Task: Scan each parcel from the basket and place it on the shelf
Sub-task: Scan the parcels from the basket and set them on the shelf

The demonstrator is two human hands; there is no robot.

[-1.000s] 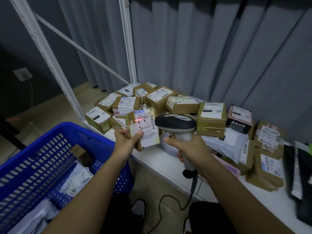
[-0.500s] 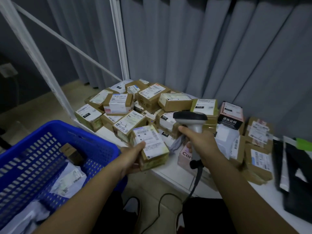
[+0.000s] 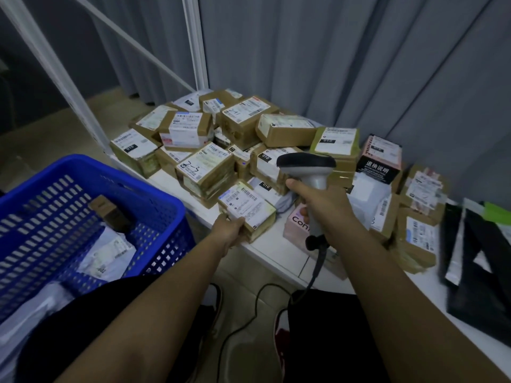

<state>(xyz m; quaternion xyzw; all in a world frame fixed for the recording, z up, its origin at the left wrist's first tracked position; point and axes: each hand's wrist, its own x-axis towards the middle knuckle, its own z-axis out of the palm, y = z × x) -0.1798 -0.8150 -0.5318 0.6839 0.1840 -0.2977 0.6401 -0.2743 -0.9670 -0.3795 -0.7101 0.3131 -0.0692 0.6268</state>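
Where grey curtains hang across the top of the frame, a low white shelf runs from the middle toward the lower right, with a white metal post standing at its far end. Many brown parcels are piled on the shelf. At the lower left sits a blue basket with a few packets inside. The left hand curls around the near edge of a small brown parcel that rests on the shelf's front edge. It has a white label with black bars on top. The right hand grips a grey scanner just beside it.
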